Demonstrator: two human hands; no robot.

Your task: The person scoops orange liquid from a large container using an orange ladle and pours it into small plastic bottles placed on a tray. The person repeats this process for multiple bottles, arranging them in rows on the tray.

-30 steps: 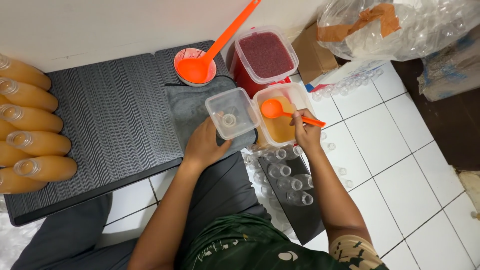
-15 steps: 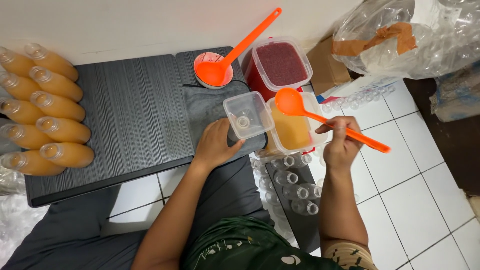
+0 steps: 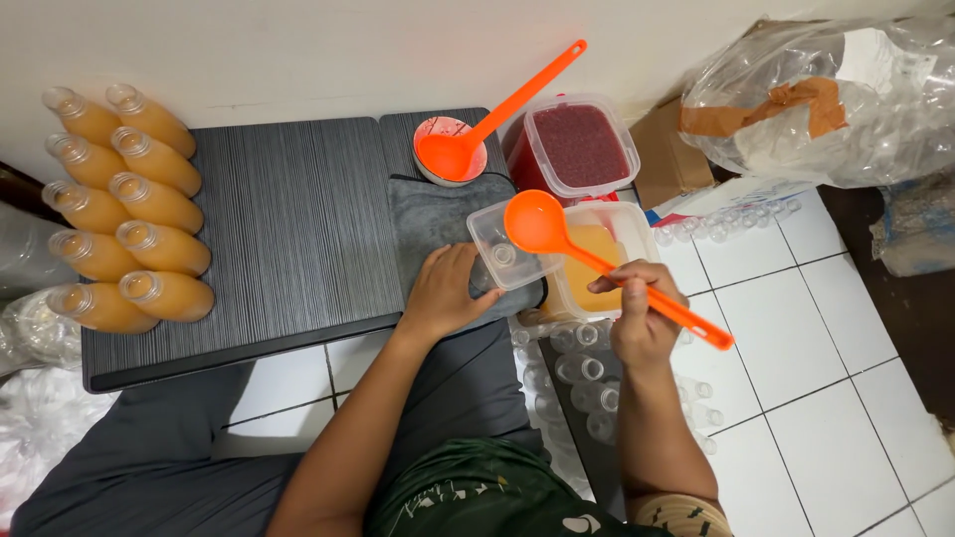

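Ladle (image 3: 597,261) now higher, seemingly above small tub (image 3: 504,257).

My orange ladle (image 3: 597,261) tilts above the small clear tub (image 3: 507,257), bowl at ten o'clock, handle toward four.

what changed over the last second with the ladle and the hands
The right hand lifted the orange ladle out of the tub of orange liquid and swung its bowl left, over the small clear container. The left hand stayed on that container. The second ladle, red tub and filled bottles did not move.
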